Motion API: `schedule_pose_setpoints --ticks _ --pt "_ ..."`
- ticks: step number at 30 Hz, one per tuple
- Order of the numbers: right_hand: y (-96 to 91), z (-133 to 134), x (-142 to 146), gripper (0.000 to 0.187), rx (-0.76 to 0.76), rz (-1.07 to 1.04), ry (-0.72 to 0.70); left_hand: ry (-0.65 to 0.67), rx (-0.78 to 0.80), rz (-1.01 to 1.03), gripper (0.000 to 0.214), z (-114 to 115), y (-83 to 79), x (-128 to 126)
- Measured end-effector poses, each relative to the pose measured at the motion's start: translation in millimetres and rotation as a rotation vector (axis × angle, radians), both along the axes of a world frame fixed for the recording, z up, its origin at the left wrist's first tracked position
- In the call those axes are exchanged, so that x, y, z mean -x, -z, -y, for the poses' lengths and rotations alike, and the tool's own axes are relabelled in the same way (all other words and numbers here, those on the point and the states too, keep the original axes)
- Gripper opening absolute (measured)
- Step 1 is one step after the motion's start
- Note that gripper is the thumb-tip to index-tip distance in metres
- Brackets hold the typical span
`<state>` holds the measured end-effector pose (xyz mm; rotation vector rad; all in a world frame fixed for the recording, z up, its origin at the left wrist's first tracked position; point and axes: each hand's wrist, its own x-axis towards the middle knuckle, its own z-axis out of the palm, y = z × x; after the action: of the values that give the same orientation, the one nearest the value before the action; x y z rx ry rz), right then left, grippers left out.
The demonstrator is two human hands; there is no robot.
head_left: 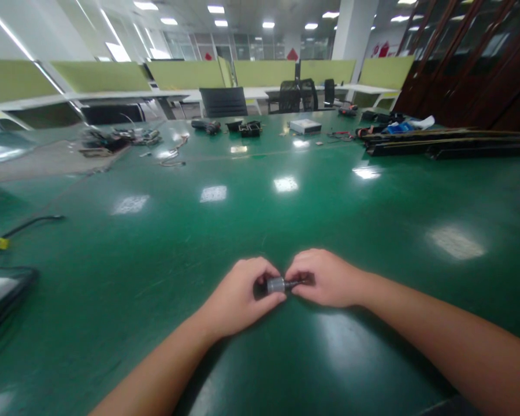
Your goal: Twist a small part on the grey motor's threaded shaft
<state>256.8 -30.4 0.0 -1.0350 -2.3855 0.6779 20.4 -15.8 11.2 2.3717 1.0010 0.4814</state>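
Low over the green table [173,231], a small silver-grey cylinder [276,285] with a dark end lies on its side between my hands. My left hand [247,294] is closed around it, thumb below and fingers above. A thin dark shaft [292,283] sticks out of its right end. Thumb and fingertips of my right hand [325,277] pinch this shaft, and part of it is hidden in the palm. Whether shaft and cylinder are one piece, I cannot tell.
On the left lie a black cable [30,222] with a yellow tag and a dark-edged device [4,300]. Along the back are a pile of electronic parts [117,140], black parts [245,128], a white box [305,126] and long black bars [446,144].
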Motion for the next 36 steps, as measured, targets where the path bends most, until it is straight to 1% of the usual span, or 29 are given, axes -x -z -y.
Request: schedule_pose_setpoints --ticks 20,32,36 --pt "-0.9 -2.0 -1.6 0.010 -0.044 -0.003 -0.029 -0.005 0.009 -0.024 0.019 0.5 2.1 1.8" --pt "-2.0 -0.2 -5.4 0.009 -0.042 0.042 -0.004 -0.006 0.025 -0.016 0.019 -0.1 1.6 0.9" --pt "-6.0 -2.0 -15.0 0.009 0.023 0.053 -0.006 -0.007 0.029 -0.014 0.021 -0.7 2.2 0.4"
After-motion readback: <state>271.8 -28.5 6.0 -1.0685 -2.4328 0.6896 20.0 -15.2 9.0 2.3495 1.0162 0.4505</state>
